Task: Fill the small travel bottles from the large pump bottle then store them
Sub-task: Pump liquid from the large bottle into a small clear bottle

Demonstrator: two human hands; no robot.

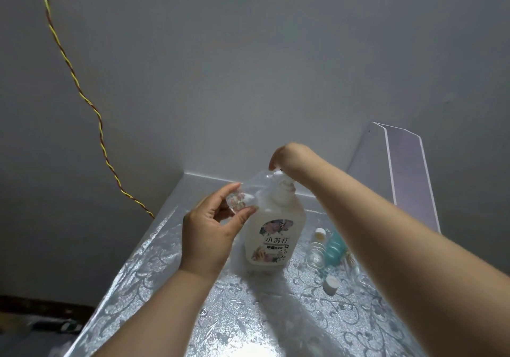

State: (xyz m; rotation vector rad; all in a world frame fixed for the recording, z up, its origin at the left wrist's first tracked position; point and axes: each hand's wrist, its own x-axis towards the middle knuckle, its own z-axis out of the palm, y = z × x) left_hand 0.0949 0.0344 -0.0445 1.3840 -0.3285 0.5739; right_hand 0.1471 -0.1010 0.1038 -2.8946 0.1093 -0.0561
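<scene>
At centre frame the left hand [212, 232] is raised, thumb and fingers pinching a small clear travel bottle [238, 201] held just beside the nozzle. The right hand [288, 158] reaches in from the lower right with its wrist bent, fingers curled down onto the pump head of the big pump bottle [276, 232], which stands upright on the counter [171, 279]. The counter has a silvery floral covering. Right of the pump bottle lie a teal bottle [334, 246] and white caps [331, 284]. A twisted cord [82, 94] hangs on the grey wall [248, 67] at upper left.
</scene>
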